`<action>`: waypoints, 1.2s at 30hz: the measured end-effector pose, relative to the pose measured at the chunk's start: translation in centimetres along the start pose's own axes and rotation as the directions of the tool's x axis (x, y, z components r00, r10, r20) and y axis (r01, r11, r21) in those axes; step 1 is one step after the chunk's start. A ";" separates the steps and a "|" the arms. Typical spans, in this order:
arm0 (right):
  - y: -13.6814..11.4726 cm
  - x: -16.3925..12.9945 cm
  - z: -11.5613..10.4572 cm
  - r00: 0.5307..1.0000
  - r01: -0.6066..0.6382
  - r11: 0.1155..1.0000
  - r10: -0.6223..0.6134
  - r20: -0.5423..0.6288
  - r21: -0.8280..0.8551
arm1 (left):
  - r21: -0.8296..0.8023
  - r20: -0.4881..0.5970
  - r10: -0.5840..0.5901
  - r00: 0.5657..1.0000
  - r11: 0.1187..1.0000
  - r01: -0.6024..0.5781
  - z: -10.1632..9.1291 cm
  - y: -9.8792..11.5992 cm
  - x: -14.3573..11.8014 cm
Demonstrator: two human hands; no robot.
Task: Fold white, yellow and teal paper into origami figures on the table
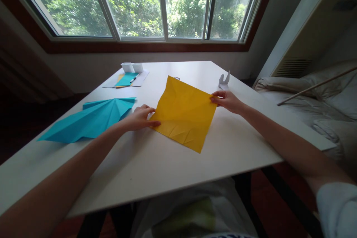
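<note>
Nearest you, the white table (pixel 134 178) runs beneath your forearms. Your left hand (pixel 143 118) pinches the left corner of the yellow paper (pixel 186 113), thumb on top; your right hand (pixel 225 101) pinches the opposite corner. The sheet spans the middle of the table between them; whether its near corner touches the tabletop, I cannot tell. Creases show along its near edge. Pulling the corners apart too hard could tear it at the pinches, a loose hold could let one slip, and uneven pressure could add stray folds. The folded blue paper (pixel 97 121) lies near your left hand, beside the forearm, so a leftward sweep might crush it. Beyond your right hand stands a small grey paper figure (pixel 223 81), which a forward reach could topple. Farther left, a pen (pixel 135 78) lies on a blue sheet (pixel 125 79), with white boxes (pixel 127 67) behind; past the table is a window (pixel 184 15).
</note>
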State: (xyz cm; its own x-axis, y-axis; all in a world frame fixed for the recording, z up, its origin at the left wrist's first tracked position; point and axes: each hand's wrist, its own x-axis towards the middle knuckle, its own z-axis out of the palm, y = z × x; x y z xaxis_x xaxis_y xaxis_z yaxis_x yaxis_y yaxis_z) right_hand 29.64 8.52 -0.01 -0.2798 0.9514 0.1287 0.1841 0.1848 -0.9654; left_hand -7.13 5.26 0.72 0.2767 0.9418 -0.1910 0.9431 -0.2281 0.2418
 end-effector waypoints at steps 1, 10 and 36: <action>0.0 0.0 0.0 1.000 -0.004 1.000 0.004 -0.001 -0.005 | -0.019 -0.008 0.005 1.000 1.000 -0.005 0.0 -0.1 0.1; 0.1 0.0 -0.7 0.995 0.101 0.829 -0.076 0.067 -0.550 | -0.200 -0.129 0.049 0.990 0.977 -0.075 -0.1 -0.2 0.1; -1.6 -1.0 1.8 0.907 0.383 0.588 -0.386 0.169 -0.713 | -0.168 -0.165 0.298 0.940 0.931 -0.325 0.5 0.8 -0.2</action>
State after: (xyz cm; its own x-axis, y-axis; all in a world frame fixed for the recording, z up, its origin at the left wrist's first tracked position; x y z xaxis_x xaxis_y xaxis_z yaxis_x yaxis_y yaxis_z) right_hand 27.91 6.82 0.96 -0.4837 0.7499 0.4512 0.6725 0.6484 -0.3567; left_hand -6.32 4.78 0.49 0.5112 0.8580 0.0495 0.7570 -0.4768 0.4467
